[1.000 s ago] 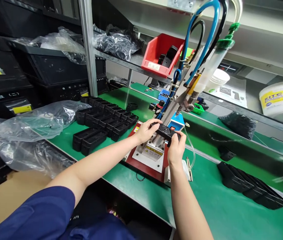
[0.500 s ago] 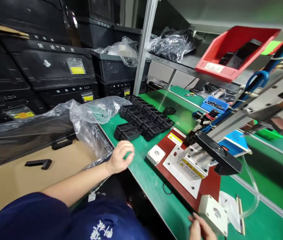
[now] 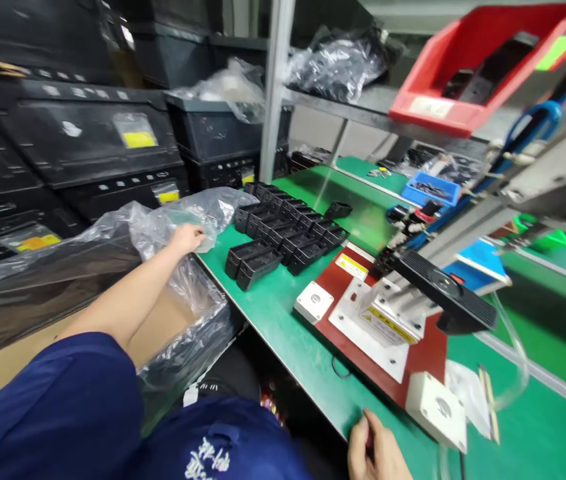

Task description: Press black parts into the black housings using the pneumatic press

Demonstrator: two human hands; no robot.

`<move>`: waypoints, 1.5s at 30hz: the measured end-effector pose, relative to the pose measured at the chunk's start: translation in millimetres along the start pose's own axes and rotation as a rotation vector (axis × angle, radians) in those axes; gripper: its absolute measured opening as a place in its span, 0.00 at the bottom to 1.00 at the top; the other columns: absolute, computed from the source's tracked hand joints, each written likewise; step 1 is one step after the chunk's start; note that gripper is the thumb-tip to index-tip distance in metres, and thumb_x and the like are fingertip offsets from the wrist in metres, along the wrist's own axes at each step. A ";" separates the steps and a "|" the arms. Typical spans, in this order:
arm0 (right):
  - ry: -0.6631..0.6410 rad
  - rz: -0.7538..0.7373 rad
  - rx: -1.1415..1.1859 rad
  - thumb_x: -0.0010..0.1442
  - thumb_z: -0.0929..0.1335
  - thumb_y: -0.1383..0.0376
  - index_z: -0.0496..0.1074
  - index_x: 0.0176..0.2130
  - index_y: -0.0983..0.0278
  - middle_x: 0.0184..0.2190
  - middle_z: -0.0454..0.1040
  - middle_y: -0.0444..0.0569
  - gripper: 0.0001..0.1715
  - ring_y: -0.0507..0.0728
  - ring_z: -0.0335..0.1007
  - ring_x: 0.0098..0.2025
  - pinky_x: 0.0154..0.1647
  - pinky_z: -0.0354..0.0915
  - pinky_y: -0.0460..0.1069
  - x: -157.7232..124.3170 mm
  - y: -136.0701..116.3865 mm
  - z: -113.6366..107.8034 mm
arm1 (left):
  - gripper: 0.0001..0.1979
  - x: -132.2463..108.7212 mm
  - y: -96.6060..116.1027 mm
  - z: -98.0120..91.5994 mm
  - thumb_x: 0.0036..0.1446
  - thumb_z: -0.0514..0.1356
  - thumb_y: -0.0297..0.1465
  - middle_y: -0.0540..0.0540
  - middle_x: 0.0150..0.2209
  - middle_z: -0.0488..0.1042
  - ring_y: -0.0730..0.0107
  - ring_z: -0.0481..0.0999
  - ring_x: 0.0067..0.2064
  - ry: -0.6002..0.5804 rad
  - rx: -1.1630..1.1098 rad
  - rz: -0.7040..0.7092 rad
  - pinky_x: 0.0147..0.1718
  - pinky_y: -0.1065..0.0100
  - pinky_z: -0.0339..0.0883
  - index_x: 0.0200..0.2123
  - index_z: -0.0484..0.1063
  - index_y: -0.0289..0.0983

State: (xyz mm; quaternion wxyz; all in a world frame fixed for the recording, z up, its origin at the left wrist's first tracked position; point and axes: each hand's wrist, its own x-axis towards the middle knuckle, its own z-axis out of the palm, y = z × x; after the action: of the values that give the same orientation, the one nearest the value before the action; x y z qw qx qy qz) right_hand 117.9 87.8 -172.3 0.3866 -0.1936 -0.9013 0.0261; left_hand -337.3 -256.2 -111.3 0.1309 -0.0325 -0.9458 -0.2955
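Note:
My left hand reaches over the clear plastic liner where it lies across the left edge of the green table. Its fingers are pinched together on the film. Just to its right stand rows of black plastic housings, open on top. Low in the view, my right hand is at the near table edge with its fingers curled in, and nothing shows in them. It is close to the white button box at the near corner of the red-based press.
Below the liner, a box with a cardboard surface stands left of the table. Black crates are stacked behind it. A red bin sits on the shelf, and a blue tray lies farther back. A second button box is on the press base.
My left hand has moved left and away from me, from beside the housings onto the plastic liner. My right hand has shifted slightly left, farther from the near button box. The camera view has shifted slightly.

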 end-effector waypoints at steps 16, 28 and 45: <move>-0.477 -0.014 0.085 0.70 0.57 0.63 0.71 0.37 0.64 0.33 0.71 0.48 0.17 0.53 0.69 0.27 0.25 0.59 0.46 49.9 -17.1 4.2 | 0.06 13.7 -20.0 13.5 0.35 0.65 0.33 0.57 0.14 0.68 0.71 0.59 0.19 -0.107 0.091 -0.060 0.33 0.63 0.68 0.23 0.76 0.41; -0.281 -0.183 0.473 0.66 0.62 0.70 0.65 0.38 0.61 0.31 0.68 0.45 0.05 0.52 0.66 0.31 0.31 0.63 0.46 140.4 -32.2 -99.6 | 0.01 -26.9 -13.3 16.4 0.38 0.54 0.33 0.54 0.15 0.62 0.60 0.68 0.26 0.387 -0.202 -0.124 0.40 0.51 0.69 0.20 0.64 0.45; -0.061 -0.294 -0.047 0.65 0.63 0.60 0.71 0.33 0.62 0.32 0.71 0.49 0.12 0.58 0.67 0.36 0.36 0.63 0.51 267.8 3.3 -75.3 | 0.16 -89.3 42.5 11.4 0.40 0.59 0.31 0.57 0.38 0.78 0.52 0.76 0.49 0.590 -0.434 0.297 0.56 0.49 0.65 0.34 0.75 0.54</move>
State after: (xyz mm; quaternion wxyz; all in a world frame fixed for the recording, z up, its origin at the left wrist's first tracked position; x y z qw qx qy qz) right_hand 4.6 182.0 63.6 0.3543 -0.0675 -0.9316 -0.0460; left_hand -247.9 -213.3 -120.7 0.4283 -0.1095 -0.7681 -0.4633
